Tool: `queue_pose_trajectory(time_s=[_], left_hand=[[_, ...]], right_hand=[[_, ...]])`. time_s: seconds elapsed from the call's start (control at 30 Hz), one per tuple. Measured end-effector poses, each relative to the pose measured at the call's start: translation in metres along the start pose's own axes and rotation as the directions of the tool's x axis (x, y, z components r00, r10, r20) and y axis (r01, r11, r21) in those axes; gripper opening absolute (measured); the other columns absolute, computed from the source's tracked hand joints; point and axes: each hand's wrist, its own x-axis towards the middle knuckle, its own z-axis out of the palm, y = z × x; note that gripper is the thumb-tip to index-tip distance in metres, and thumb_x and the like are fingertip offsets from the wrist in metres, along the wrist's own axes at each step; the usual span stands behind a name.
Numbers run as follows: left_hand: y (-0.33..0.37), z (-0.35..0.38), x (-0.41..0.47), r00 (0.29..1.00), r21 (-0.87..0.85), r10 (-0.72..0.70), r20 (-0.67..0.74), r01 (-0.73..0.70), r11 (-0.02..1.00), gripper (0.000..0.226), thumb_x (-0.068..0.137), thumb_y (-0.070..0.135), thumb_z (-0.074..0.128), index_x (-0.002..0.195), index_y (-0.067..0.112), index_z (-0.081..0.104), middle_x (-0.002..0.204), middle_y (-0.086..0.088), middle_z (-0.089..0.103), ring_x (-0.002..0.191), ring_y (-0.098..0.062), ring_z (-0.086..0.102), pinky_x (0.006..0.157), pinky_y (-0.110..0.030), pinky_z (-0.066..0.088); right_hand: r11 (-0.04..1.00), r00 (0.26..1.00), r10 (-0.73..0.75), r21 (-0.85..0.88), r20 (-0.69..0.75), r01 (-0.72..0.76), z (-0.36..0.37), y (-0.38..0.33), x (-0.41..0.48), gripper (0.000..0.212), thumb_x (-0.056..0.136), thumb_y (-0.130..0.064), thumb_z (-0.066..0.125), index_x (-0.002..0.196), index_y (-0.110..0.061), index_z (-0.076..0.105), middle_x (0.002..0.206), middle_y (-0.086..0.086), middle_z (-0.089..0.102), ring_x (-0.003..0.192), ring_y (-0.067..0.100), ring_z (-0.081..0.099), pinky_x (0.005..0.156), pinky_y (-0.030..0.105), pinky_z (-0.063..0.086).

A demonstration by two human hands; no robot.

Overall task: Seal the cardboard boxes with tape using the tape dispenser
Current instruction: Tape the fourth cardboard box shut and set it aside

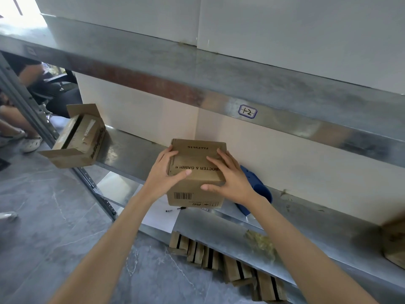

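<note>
**boxfan:** Cardboard box (197, 159) sits on the metal shelf (306, 233) with its top flaps folded down, and no tape on it that I can see. Left hand (163, 172) is on the box's left edge, right hand (230, 178) on its right. The fingers (169, 154) are straight and a bit spread, pressing the top flat. So this is the hold-the-flaps-shut step, I'd say.

**tapeguy:** Agreed. That blue thing (260, 189) just right of the box, half hidden behind the right hand, could be the tape dispenser, but I can't tell for sure. Next move, I reckon: one hand pins the flaps while the other fetches it and lines it up with the seam. The open box (81, 137) well left of this one looks unsealed too.
</note>
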Motion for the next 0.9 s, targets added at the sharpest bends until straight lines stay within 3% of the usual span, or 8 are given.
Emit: queue_pose_trajectory(time_s=[0.07,0.2,0.33,0.43,0.53,0.63,0.73,0.9], left_hand=[[0.004,0.002,0.004,0.999,0.005,-0.004,-0.053,0.004,1.000,0.064,0.086,0.036,0.075,0.141,0.018,0.047,0.149,0.009,0.035,0.133,-0.003,0.037,0.113,-0.032,0.035],[0.006,0.012,0.018,0.988,0.018,0.013,-0.157,-0.011,1.000,0.059,0.087,0.026,0.074,0.138,0.011,0.047,0.135,0.006,0.035,0.121,-0.004,0.040,0.110,-0.032,0.037],[0.000,0.012,0.028,0.988,0.052,0.015,-0.156,-0.007,0.999,0.067,0.087,0.030,0.074,0.143,0.013,0.042,0.149,0.001,0.029,0.126,-0.006,0.038,0.104,-0.028,0.035],[-0.005,0.003,0.037,0.997,0.060,0.030,-0.074,-0.025,0.998,0.073,0.086,0.034,0.074,0.147,0.016,0.037,0.152,0.000,0.033,0.137,-0.015,0.036,0.113,-0.035,0.034],[-0.008,-0.008,0.050,0.998,0.121,0.047,0.036,-0.051,0.991,0.082,0.085,0.039,0.075,0.151,0.018,0.031,0.159,0.000,0.026,0.144,-0.020,0.027,0.118,-0.043,0.029],[-0.012,-0.011,0.060,0.987,0.148,0.087,0.138,-0.107,0.983,0.086,0.087,0.040,0.073,0.155,0.019,0.025,0.164,0.005,0.016,0.148,-0.018,0.019,0.119,-0.041,0.024],[-0.017,-0.009,0.063,0.978,0.157,0.127,0.164,-0.153,0.976,0.081,0.088,0.043,0.069,0.154,0.021,0.028,0.163,0.009,0.018,0.148,-0.014,0.021,0.119,-0.040,0.026],[-0.022,-0.006,0.069,0.978,0.192,0.158,0.139,-0.183,0.964,0.078,0.087,0.043,0.071,0.151,0.018,0.033,0.161,0.004,0.025,0.147,-0.017,0.024,0.115,-0.039,0.030]], right_hand=[[0.999,0.999,0.040,0.039,-0.028,-0.039,-0.004,-0.005,0.001,0.080,0.082,-0.078,0.049,0.149,-0.037,0.036,0.164,-0.011,0.014,0.151,0.011,0.002,0.117,0.035,0.015],[0.992,0.969,0.121,0.049,-0.217,-0.113,-0.005,-0.015,0.009,0.048,0.098,-0.054,0.047,0.137,-0.027,0.051,0.148,-0.010,0.042,0.138,0.013,0.029,0.102,0.028,0.035],[0.976,0.920,0.220,0.071,-0.326,-0.208,0.003,-0.024,0.023,0.036,0.100,-0.048,0.046,0.126,-0.025,0.058,0.127,-0.008,0.053,0.123,0.015,0.038,0.081,0.026,0.036],[0.968,0.877,0.243,0.038,-0.414,-0.250,0.011,-0.030,0.030,0.032,0.098,-0.041,0.054,0.125,-0.025,0.057,0.127,-0.007,0.050,0.122,0.016,0.038,0.075,0.026,0.038],[0.967,0.869,0.234,0.012,-0.435,-0.254,0.021,-0.032,0.031,0.042,0.095,-0.036,0.059,0.135,-0.026,0.051,0.144,-0.004,0.036,0.133,0.017,0.029,0.092,0.027,0.040],[0.959,0.899,0.285,0.103,-0.332,-0.265,0.022,-0.031,0.033,0.053,0.098,-0.035,0.056,0.148,-0.028,0.038,0.163,-0.006,0.012,0.150,0.015,0.008,0.115,0.034,0.023],[0.934,0.923,0.326,0.222,-0.203,-0.281,0.020,-0.033,0.033,0.059,0.100,-0.037,0.052,0.154,-0.031,0.027,0.165,-0.012,-0.001,0.152,0.013,-0.001,0.120,0.037,0.016],[0.929,0.910,0.357,0.186,-0.210,-0.321,0.022,-0.035,0.036,0.060,0.100,-0.039,0.053,0.154,-0.027,0.029,0.164,-0.011,0.010,0.151,0.008,0.001,0.118,0.030,0.011]])
